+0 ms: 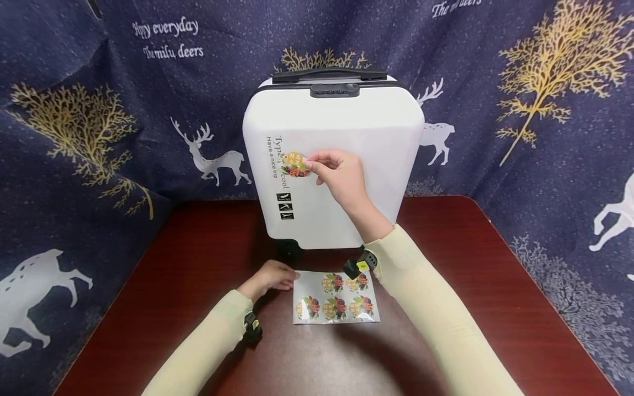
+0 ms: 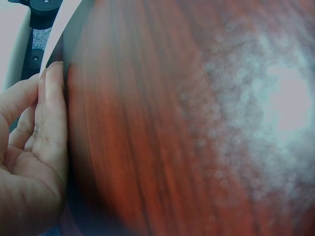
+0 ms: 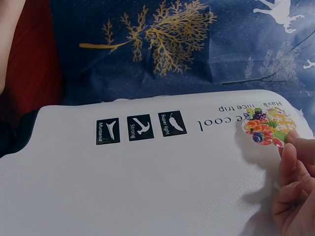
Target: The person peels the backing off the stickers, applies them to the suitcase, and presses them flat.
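A round fruit-print sticker (image 1: pixel 295 164) is pinched at its right edge between thumb and fingers of my right hand (image 1: pixel 342 173). It is held in front of the lettering on a white suitcase (image 1: pixel 342 214); in the right wrist view the sticker (image 3: pixel 266 129) covers part of the printed words, and whether it touches the shell I cannot tell. My left hand (image 1: pixel 273 276) pinches the upper left corner of a sticker sheet (image 1: pixel 309 280) low over the table. Several fruit stickers are on that sheet, with a blank spot at its upper left. The left wrist view shows thumb and fingers (image 2: pixel 51 98) at the sheet's edge.
The suitcase stands upright on a dark red wooden table (image 1: pixel 208 236), its black handle (image 1: pixel 329 75) and combination lock (image 1: pixel 334 90) on top. Behind hangs a blue cloth (image 1: pixel 223 93) with deer and golden trees. Each wrist wears a black camera strap.
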